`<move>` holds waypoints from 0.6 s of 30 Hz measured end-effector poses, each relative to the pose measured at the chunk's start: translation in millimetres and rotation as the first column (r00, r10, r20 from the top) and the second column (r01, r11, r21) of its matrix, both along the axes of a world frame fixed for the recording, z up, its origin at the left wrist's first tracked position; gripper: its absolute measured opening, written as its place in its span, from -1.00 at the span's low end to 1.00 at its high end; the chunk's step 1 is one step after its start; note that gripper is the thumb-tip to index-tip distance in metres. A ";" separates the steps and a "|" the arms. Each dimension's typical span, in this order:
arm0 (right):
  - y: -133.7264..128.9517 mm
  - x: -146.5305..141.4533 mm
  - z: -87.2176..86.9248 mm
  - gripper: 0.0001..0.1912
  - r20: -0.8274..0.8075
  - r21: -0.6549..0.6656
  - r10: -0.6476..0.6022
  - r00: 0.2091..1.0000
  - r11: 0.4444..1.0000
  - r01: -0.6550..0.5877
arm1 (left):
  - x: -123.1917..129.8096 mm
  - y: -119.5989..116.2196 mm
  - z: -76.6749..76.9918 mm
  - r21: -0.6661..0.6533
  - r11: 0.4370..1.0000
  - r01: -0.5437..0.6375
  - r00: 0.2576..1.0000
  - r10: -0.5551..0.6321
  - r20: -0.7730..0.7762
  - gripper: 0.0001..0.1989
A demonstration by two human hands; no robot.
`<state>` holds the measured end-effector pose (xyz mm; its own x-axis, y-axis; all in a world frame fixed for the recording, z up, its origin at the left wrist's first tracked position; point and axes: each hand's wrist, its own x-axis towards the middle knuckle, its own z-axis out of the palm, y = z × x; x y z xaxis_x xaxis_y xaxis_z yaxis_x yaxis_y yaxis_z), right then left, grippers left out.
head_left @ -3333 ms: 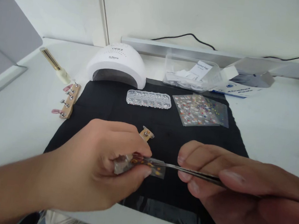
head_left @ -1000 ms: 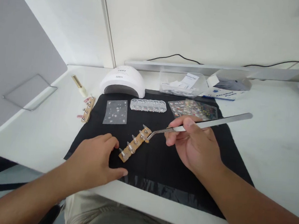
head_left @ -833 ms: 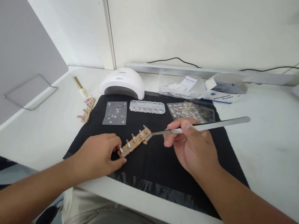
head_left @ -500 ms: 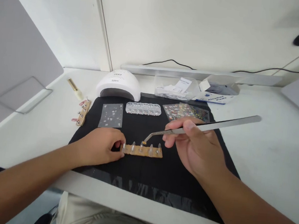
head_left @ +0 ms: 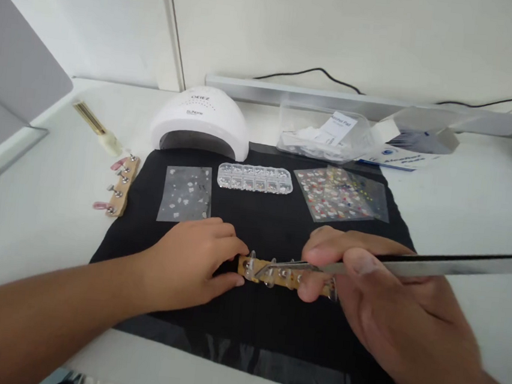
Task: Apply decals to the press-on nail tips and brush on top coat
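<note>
And in with the tweezers (head_left: 470,265), grasped in the right hand (head_left: 394,308), between thumb and fingers. Running lengthwise from beyond the right edge of the view down toward the left, dropping only slightly, then bending near the end and pointing down-left at the left end of the wooden strip (head_left: 278,280). Too small to tell what, if anything, sits between the points.

Over to the left hand (head_left: 199,259): pinching that same left end, index finger on the far side, thumb on the near side. Lying on the black cloth (head_left: 244,317), just in front of the body, with the long axis running left to right and the right end angled a little nearer. Bearing a row of clear tips (head_left: 270,278) along its length, partly hidden under the tweezers and the right fingers. Hard to tell whether those fingers touch the strip.

Beyond, on the cloth: a flecked sheet (head_left: 187,194) at left, a compartment case (head_left: 255,178) in the middle, patterned sheets (head_left: 339,194) at right. Farther back, a white lamp (head_left: 201,123), a clear tub (head_left: 355,146) and an alcohol-pad box (head_left: 413,153). Off left, a second strip (head_left: 123,188) with pink tips (head_left: 99,205).
</note>
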<state>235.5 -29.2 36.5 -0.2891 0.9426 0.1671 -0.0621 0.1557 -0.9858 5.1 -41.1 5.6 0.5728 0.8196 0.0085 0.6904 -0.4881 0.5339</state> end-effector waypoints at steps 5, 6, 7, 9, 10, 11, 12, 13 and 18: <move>1.7 1.8 -4.9 -0.84 0.037 -0.051 -0.040 0.999 0.998 0.042 | -2.7 -2.8 -4.3 0.017 1.000 -0.009 0.997 0.008 0.078 -0.73; 2.2 1.7 -5.8 -0.83 0.035 -0.061 -0.043 0.998 0.997 0.045 | -3.0 -3.0 -4.9 0.017 1.000 -0.007 0.997 0.005 0.080 -0.75; 2.7 1.3 -6.4 -0.83 0.033 -0.073 -0.046 0.998 0.996 0.048 | -3.3 -3.3 -5.4 0.017 1.000 -0.004 0.997 0.003 0.080 -0.76; 3.7 0.2 -6.9 -0.83 0.030 -0.088 -0.047 0.998 0.995 0.049 | -3.7 -3.8 -6.1 0.020 1.000 -0.002 0.997 0.000 0.081 -0.78; 4.0 -0.4 -6.8 -0.83 0.031 -0.093 -0.049 0.998 0.994 0.052 | -3.9 -3.9 -6.2 0.021 1.000 0.001 0.997 -0.003 0.078 -0.79; 4.2 -1.0 -6.4 -0.84 0.032 -0.095 -0.052 0.998 0.994 0.055 | -3.9 -4.0 -6.0 0.022 1.000 0.005 0.997 -0.007 0.074 -0.80; 4.3 -1.6 -5.9 -0.85 0.034 -0.100 -0.052 0.998 0.993 0.055 | -3.9 -3.8 -5.7 0.024 1.000 0.009 0.997 -0.011 0.071 -0.81; 4.4 -2.0 -5.4 -0.85 0.033 -0.105 -0.049 0.998 0.993 0.052 | -3.7 -3.6 -5.3 0.028 1.000 0.012 0.998 -0.014 0.069 -0.81; 5.2 -2.4 -5.4 -0.81 0.042 -0.131 -0.024 0.999 0.991 0.029 | -2.0 -2.3 -4.2 0.033 0.999 0.014 0.998 -0.016 0.057 -0.83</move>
<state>233.1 -24.0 31.1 -0.2675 0.9631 0.0297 -0.0194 0.0254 -0.9995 3.1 -43.3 1.4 0.5828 0.8097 0.0681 0.6515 -0.5157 0.5565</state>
